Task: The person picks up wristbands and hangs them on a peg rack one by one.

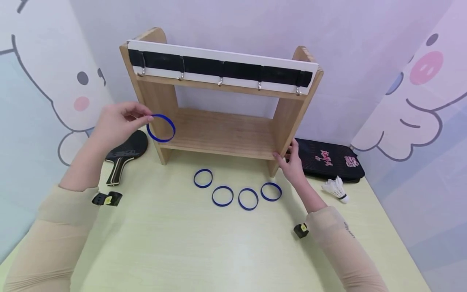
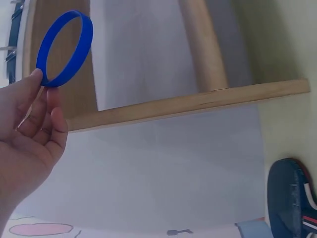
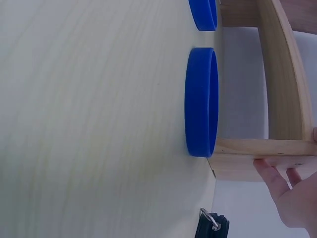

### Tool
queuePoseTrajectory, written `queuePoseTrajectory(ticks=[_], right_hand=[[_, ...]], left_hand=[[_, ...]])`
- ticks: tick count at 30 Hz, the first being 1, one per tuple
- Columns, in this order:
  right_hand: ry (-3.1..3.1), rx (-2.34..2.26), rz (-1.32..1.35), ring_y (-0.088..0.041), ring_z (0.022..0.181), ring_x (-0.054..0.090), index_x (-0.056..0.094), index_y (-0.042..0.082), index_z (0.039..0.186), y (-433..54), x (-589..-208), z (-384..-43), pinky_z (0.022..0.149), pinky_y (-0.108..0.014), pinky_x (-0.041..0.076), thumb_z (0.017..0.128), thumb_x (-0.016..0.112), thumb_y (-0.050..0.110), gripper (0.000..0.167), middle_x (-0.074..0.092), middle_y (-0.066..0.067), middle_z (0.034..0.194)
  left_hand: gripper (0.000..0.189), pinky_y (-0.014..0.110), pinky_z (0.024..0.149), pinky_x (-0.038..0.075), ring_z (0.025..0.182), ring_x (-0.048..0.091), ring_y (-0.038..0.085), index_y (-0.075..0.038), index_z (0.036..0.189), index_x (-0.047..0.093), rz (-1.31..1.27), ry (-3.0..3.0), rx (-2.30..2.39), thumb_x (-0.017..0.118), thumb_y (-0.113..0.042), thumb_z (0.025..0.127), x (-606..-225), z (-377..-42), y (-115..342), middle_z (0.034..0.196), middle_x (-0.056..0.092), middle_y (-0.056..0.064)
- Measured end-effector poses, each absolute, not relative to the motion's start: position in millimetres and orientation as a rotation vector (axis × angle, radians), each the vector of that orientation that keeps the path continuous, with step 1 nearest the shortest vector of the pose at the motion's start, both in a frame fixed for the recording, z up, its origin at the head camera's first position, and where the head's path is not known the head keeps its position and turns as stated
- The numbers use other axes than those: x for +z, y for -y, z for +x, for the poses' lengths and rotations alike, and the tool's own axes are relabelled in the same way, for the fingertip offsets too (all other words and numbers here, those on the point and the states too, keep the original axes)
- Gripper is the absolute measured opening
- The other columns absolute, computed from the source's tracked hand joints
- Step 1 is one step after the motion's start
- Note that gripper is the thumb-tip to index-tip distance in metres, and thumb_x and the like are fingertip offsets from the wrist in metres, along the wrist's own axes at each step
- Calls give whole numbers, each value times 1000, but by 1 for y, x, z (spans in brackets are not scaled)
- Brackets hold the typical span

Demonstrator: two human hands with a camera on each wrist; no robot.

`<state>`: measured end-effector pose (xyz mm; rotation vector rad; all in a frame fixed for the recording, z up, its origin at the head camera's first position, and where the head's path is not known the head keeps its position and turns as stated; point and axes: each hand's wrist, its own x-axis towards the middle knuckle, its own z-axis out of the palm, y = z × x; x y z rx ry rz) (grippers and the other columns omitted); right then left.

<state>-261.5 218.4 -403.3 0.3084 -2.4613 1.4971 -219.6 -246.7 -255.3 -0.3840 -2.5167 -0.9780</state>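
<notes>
My left hand (image 1: 122, 123) pinches a blue wristband (image 1: 161, 128) between thumb and fingertips, in front of the left side of a wooden shelf (image 1: 222, 132). In the left wrist view the wristband (image 2: 64, 48) stands up from the fingertips of the left hand (image 2: 34, 119). Across the shelf's top runs a white board with a black strip and several metal hooks (image 1: 220, 81), all bare. My right hand (image 1: 292, 162) grips the lower right side panel, thumb at its front edge and fingers along the outer face (image 3: 280, 159).
Several more blue wristbands (image 1: 222, 205) lie flat on the table (image 1: 189, 247) before the shelf. A black table tennis bat (image 1: 127, 146) lies at left. To the right are a black case (image 1: 328, 162) and a white shuttlecock (image 1: 335, 189). Printed curtains (image 1: 233, 24) stand behind.
</notes>
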Motion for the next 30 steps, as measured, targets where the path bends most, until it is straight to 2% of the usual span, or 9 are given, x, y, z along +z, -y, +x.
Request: queuePoseTrajectory(ticks=[3, 5, 9, 12, 21, 25, 30], right_hand=[[2478, 1493, 300, -44, 109, 54, 11, 28, 146, -219, -403, -262, 76, -54, 53, 93, 60, 21, 73, 39, -23, 138], [2487, 1487, 290, -41, 107, 55, 11, 31, 146, -220, -402, -261, 76, -52, 54, 93, 60, 23, 72, 40, -22, 136], [2486, 1499, 287, -41, 105, 56, 11, 33, 146, -221, -401, -260, 75, -52, 54, 93, 60, 23, 72, 39, -22, 136], [2488, 1510, 287, -41, 105, 55, 10, 34, 146, -222, -401, -260, 76, -52, 54, 93, 60, 24, 73, 38, -21, 137], [2486, 1507, 279, -41, 106, 55, 10, 36, 145, -223, -403, -262, 77, -53, 53, 93, 59, 23, 73, 36, -22, 135], [2492, 1509, 279, -41, 106, 55, 10, 36, 146, -221, -404, -263, 78, -53, 53, 94, 59, 23, 73, 36, -22, 134], [2488, 1518, 282, -42, 107, 55, 9, 34, 146, -219, -405, -263, 79, -52, 53, 94, 59, 23, 73, 35, -23, 134]], left_hand=[[21, 10, 59, 42, 69, 55, 0, -5, 98, 68, -338, 2468, -1030, 67, -23, 88, -245, -219, 249, 76, 60, -24], [21, 9, 62, 42, 71, 56, 0, -5, 99, 68, -309, 2413, -1081, 68, -22, 88, -238, -219, 249, 77, 59, -26], [17, 8, 69, 43, 77, 57, 0, -10, 99, 70, -230, 2274, -1239, 69, -21, 86, -227, -217, 246, 82, 63, -21], [18, 10, 71, 45, 77, 59, 1, -11, 101, 71, -184, 2154, -1344, 70, -19, 85, -220, -216, 242, 84, 65, -17], [24, 14, 71, 49, 74, 60, 10, -5, 99, 71, -145, 1832, -1682, 74, -20, 80, -205, -220, 237, 86, 68, -2], [28, 16, 68, 50, 75, 60, 15, 1, 97, 70, -212, 1679, -1876, 77, -15, 76, -206, -225, 240, 87, 70, 5], [29, 17, 64, 50, 71, 58, 17, 5, 96, 69, -240, 1587, -1935, 79, -11, 74, -207, -228, 242, 86, 70, 7]])
